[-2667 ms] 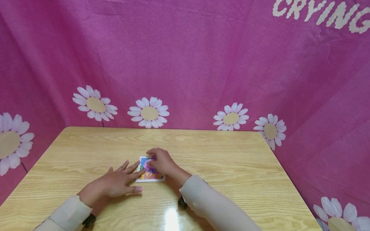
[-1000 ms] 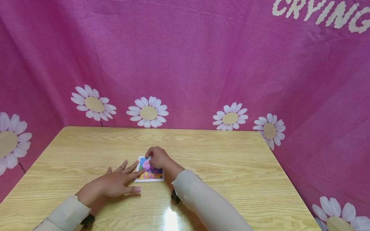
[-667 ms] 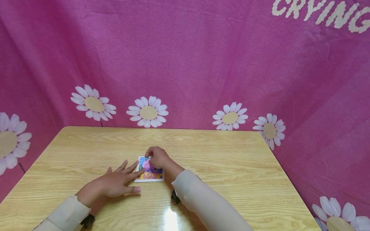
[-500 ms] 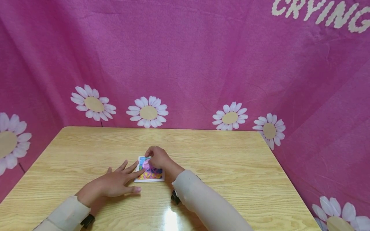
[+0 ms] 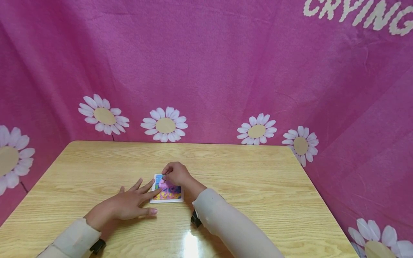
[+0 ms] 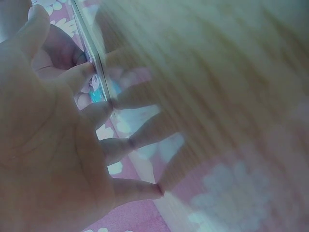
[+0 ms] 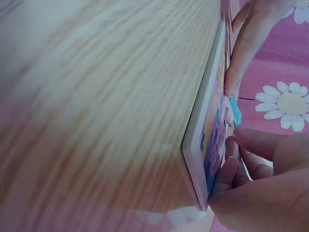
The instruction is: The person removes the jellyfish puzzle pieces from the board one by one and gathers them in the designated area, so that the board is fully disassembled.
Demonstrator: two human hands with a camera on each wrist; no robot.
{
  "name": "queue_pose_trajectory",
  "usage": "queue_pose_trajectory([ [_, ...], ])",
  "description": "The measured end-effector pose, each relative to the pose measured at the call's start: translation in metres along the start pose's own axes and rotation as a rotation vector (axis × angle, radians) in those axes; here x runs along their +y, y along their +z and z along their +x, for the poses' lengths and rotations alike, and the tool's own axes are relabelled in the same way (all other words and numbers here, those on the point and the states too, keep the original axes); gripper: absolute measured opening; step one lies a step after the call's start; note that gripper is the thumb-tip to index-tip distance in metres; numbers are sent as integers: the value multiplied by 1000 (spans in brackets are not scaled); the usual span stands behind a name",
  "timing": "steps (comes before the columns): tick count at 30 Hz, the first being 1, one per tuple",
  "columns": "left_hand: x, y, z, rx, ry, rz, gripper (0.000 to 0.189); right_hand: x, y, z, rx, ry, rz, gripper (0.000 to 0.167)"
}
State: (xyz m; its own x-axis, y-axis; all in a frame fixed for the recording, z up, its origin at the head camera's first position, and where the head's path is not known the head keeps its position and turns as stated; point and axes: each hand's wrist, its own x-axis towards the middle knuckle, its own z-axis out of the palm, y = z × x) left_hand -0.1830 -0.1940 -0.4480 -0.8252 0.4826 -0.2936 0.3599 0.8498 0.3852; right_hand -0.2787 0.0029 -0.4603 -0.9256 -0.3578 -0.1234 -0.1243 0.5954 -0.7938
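A small square picture puzzle (image 5: pixel 166 201) with a white frame lies flat on the table, showing pink, blue and yellow artwork. My left hand (image 5: pixel 127 205) is spread beside it, fingers straight, with fingertips resting on its left side. Over the upper right part of the puzzle, my right hand (image 5: pixel 178 175) pinches a thin pink and teal piece between thumb and finger. In the right wrist view this puzzle piece (image 7: pixel 234 110) stands tilted up from the board. The left wrist view shows my left palm (image 6: pixel 53 145) and the board edge-on. Part of the picture is hidden under my right hand.
The wooden table (image 5: pixel 251 193) has a glossy light reflection near its front. A pink cloth (image 5: pixel 206 71) with white daisies hangs behind and at both sides. Each wrist wears a dark strap-like device.
My right hand has moved slightly left since the oldest frame, then a little upward, and the piece it pinches now tilts up more. My left hand holds its place.
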Motion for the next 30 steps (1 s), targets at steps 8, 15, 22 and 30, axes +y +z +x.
queue_pose_trajectory([
  [8,0,0,0,-1,3,0,80,0,2,-1,39,15,47,9],
  [15,0,0,0,-3,6,-8,80,-1,2,0,67,29,54,11],
  [22,0,-1,-1,4,9,-5,80,-4,-2,1,60,66,117,8],
  [30,2,-3,-2,7,18,-8,79,-4,-7,0,37,104,185,5],
])
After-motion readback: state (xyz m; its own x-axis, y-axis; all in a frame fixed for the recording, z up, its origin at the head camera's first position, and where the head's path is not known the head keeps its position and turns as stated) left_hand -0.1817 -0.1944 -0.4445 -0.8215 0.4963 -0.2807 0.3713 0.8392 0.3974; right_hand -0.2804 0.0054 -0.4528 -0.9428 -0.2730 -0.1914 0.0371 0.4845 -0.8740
